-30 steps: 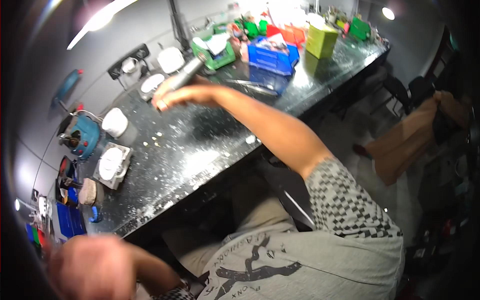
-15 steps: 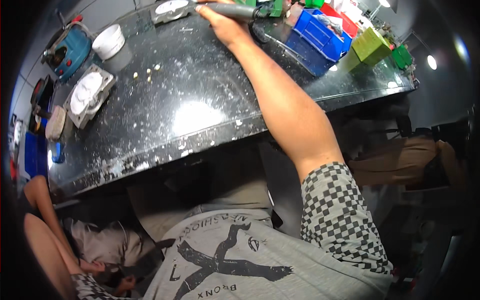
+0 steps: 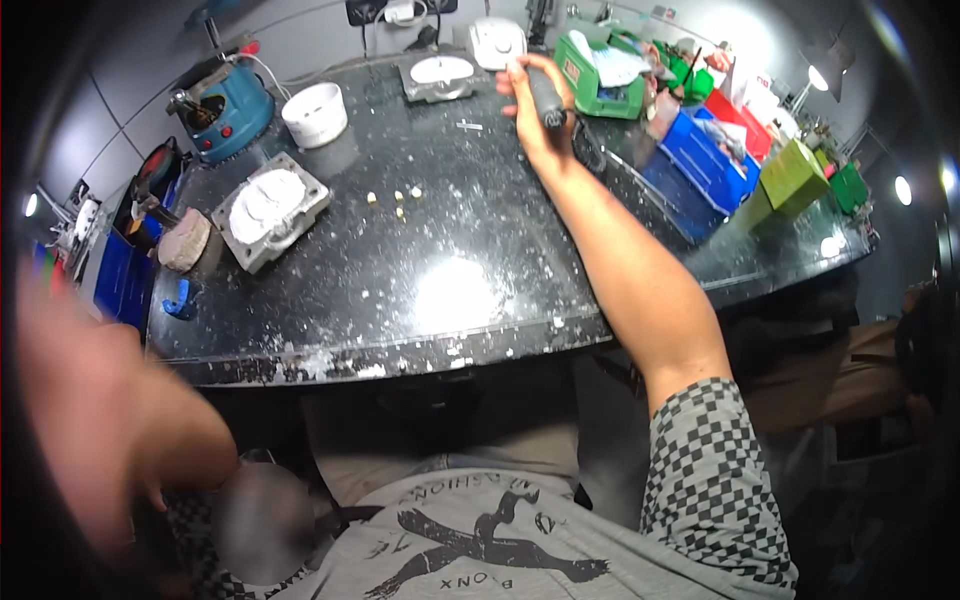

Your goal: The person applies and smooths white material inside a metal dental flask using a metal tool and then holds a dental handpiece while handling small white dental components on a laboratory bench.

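Note:
My right hand (image 3: pixel 533 125) reaches across the dark bench and is wrapped around a grey cylindrical handpiece (image 3: pixel 546 98) with a dark corded end. Close to it, at the back, lies a metal flask filled with white plaster (image 3: pixel 440 72). A second metal flask with white plaster (image 3: pixel 270 205) stands at the bench's left. Between them are several small yellowish-white pieces (image 3: pixel 400 197). My left hand (image 3: pixel 130 420) is a large smear at the lower left, close up; its fingers cannot be made out. Below it shows a blurred round grey shape (image 3: pixel 265 525).
Beside the left flask are a white bowl (image 3: pixel 315 115), a blue machine (image 3: pixel 225 110) and a round plaster block (image 3: pixel 185 240). At the right stand a green bin (image 3: pixel 600 85), a blue bin (image 3: pixel 705 160) and a yellow-green box (image 3: pixel 795 178). The worn bench edge (image 3: pixel 450 350) runs in front.
The view has tilted up, showing more of the bench's back. My right hand still grips the handpiece, now turned more upright. My left arm has come up, blurred, at the lower left.

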Available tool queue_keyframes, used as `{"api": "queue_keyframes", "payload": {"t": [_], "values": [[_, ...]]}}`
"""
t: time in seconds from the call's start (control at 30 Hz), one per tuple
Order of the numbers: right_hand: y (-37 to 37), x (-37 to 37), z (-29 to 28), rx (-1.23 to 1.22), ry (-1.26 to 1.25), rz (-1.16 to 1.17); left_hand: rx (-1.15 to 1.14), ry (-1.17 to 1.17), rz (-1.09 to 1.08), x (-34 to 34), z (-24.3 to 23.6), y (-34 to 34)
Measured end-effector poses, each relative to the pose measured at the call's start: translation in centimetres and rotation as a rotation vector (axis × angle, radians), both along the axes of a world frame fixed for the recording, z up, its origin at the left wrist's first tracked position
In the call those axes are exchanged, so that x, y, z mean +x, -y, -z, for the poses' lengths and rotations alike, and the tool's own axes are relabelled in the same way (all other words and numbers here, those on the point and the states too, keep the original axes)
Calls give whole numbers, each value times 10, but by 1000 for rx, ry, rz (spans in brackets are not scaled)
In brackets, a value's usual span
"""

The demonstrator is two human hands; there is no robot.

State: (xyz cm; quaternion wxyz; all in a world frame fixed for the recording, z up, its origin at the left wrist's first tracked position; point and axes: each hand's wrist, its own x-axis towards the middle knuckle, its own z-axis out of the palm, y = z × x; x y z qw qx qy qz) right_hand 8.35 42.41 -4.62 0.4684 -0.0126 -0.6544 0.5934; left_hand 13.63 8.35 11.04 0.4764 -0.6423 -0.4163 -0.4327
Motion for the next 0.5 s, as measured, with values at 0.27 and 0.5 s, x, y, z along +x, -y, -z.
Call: {"api": "queue_keyframes", "payload": {"t": [0.27,0.5], "values": [[29,6,2,387,219,64,-289,766,-90,-94,107,-15],[20,4,21,479,419,-20,-529,845,-72,-77,111,-24]]}}
